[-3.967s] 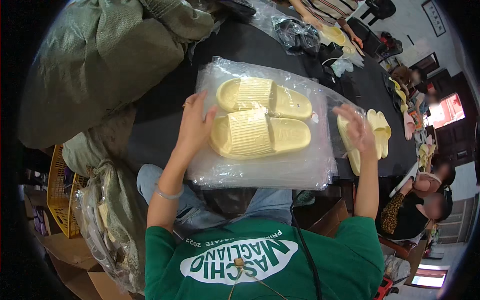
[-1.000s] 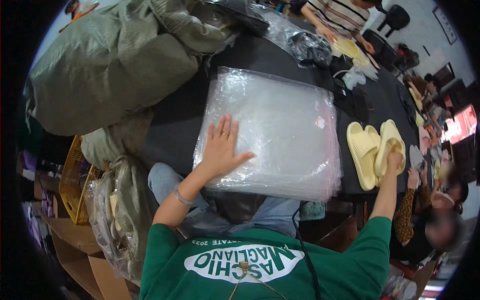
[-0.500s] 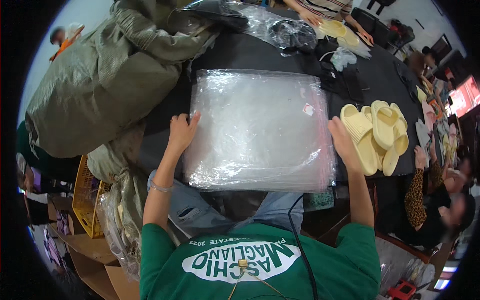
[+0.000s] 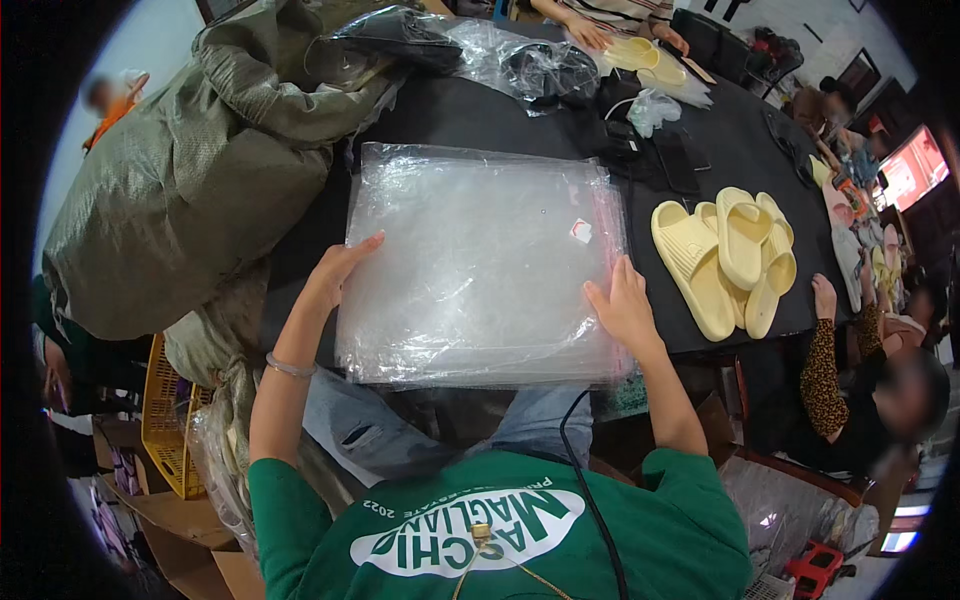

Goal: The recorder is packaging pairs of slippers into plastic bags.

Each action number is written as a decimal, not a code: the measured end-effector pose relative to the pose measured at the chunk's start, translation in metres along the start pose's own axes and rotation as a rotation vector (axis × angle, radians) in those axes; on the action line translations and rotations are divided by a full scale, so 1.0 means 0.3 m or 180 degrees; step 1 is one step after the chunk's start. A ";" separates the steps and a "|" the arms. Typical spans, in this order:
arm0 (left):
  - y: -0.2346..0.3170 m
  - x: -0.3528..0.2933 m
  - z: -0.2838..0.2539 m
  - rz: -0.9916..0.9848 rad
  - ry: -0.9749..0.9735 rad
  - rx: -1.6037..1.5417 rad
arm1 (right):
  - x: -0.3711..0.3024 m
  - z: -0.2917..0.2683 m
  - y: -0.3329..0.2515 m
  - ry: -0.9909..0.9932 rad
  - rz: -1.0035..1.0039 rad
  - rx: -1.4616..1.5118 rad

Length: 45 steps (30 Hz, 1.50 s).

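A stack of clear plastic bags lies in front of me at the near edge of the black table, with a small white-and-red label near its right side. My left hand holds the stack's left edge, its thumb on top and the other fingers partly hidden. At the right edge, my right hand grips the bags, thumb over the top sheet and fingers along the pinkish border. Just beyond that hand lie several pale yellow slides, some overlapping.
A large olive woven sack bulges at the left, above a yellow plastic crate. Two dark phones lie at the back right. Across the black table, another person's hands touch more yellow slides. A co-worker in leopard-print sleeves sits at right.
My right hand has come in from beside the slides onto the bags' right edge. My left hand now holds the left edge with its thumb on top. The whole view has shifted slightly.
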<state>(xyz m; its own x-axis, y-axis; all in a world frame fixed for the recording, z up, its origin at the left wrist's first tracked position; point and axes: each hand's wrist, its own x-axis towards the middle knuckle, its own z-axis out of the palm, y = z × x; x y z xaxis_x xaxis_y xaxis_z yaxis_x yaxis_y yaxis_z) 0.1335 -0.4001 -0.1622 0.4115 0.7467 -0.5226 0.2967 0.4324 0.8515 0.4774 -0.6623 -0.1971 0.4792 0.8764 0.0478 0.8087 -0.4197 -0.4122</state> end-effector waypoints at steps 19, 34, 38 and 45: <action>0.202 -0.203 0.070 0.1586 -0.0604 -0.0200 | 0.205 0.000 0.177 0.0304 0.0053 0.2531; 0.144 -0.153 -0.258 0.2510 0.0179 -0.0954 | 0.375 -0.318 0.175 -0.0168 -0.0850 0.4506; -0.105 0.016 -0.342 0.2372 0.0249 -0.0512 | 0.238 -0.227 0.044 -0.0479 -0.1124 0.4283; 0.171 -0.073 -0.025 0.2678 -0.0590 -0.0405 | 0.191 -0.278 0.037 -0.0158 -0.1008 0.3723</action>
<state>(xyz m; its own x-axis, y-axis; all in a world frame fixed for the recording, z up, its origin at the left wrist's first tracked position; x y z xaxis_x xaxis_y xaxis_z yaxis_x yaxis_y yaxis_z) 0.1332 -0.3903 -0.1069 0.5878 0.7540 0.2932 -0.2631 -0.1646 0.9506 0.5424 -0.6365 -0.1230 0.2817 0.9205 0.2710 0.0786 0.2593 -0.9626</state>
